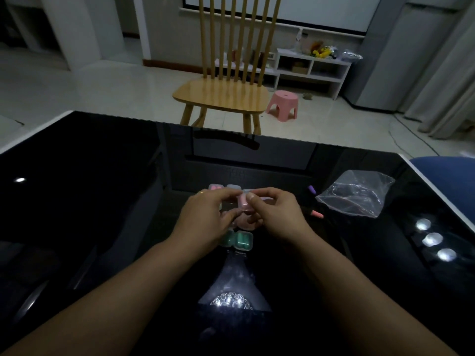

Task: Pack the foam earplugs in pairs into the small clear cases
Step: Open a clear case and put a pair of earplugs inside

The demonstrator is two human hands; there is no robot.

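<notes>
Both hands meet over the middle of the black glass table [90, 188]. My left hand [205, 217] and my right hand [275, 214] together pinch a small clear case with pink earplugs [243, 202] held just above the table. Below the hands lies a clear case with green earplugs [243, 240]. More small cases [223, 187] sit just beyond my fingers, partly hidden. A loose pink earplug [317, 214] and a purple earplug [311, 189] lie to the right.
A crumpled clear plastic bag [359, 194] lies on the table's right side. A wooden chair [223, 98] and a pink stool [282, 104] stand beyond the far edge. Lamp reflections glare on the glass at right and near me.
</notes>
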